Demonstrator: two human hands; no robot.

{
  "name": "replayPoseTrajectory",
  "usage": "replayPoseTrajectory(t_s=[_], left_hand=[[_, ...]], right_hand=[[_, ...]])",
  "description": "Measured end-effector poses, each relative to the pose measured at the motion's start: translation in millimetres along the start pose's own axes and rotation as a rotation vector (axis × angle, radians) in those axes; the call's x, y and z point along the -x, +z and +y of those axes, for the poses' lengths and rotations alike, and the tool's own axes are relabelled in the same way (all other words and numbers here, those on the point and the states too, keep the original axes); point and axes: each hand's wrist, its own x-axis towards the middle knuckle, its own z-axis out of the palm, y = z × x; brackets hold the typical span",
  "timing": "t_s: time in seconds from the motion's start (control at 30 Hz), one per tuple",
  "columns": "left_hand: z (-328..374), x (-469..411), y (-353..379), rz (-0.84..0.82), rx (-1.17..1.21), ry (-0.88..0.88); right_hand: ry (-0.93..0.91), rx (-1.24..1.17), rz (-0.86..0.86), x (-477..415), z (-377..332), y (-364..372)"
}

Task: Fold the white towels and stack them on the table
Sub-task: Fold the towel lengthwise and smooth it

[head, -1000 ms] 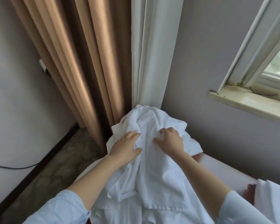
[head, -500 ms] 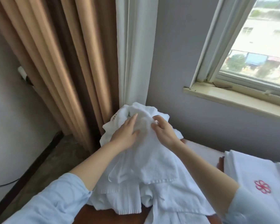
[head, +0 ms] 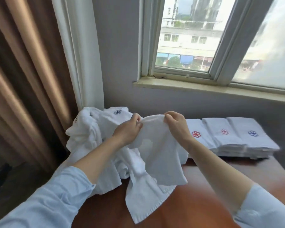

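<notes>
While both hands hold it up by its top hem, one white towel (head: 156,145) hangs between them, its lower corner trailing onto the table (head: 204,195) at six o'clock. The left hand (head: 128,129) and the right hand (head: 176,127) each pinch the edge with curled fingers and thumb, close together.

To do this step well, the hands should probably slide apart along the hem to its corners. They should then lift the cloth clear of the heap of unfolded towels (head: 89,132) at nine o'clock, so that nothing drags along and the cloth hangs flat for folding.

The tabletop is glossy reddish-brown wood. At three o'clock three folded stacks (head: 229,135) sit side by side, each with an embroidered flower on top. A grey wall and a window (head: 184,38) over a pale sill (head: 187,87) fill twelve to two o'clock. A tan curtain (head: 23,79) and a white curtain (head: 79,55) hang at ten.
</notes>
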Motion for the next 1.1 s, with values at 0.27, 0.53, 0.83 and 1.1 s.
replayPoseTrajectory(t_s=[0.27,0.53,0.83,1.1], left_hand=[[100.3,34.9,45.8,0.045,0.051,0.244],[175.1,38.9,104.6,-0.084,0.033,0.298],[233.1,3.5,213.0,-0.354,0.147,0.291],[260.4,22.1,331.1,-0.497,0.184,0.092]], right_hand=[[0.128,0.191,0.234,74.7,29.6,-100.1],[0.249,0.419,0.291,106.4,71.3,-187.2],[0.308,0.701,0.212,94.4,158.4,-290.7],[0.339,0.917,-0.079,88.8,262.4,-337.3]])
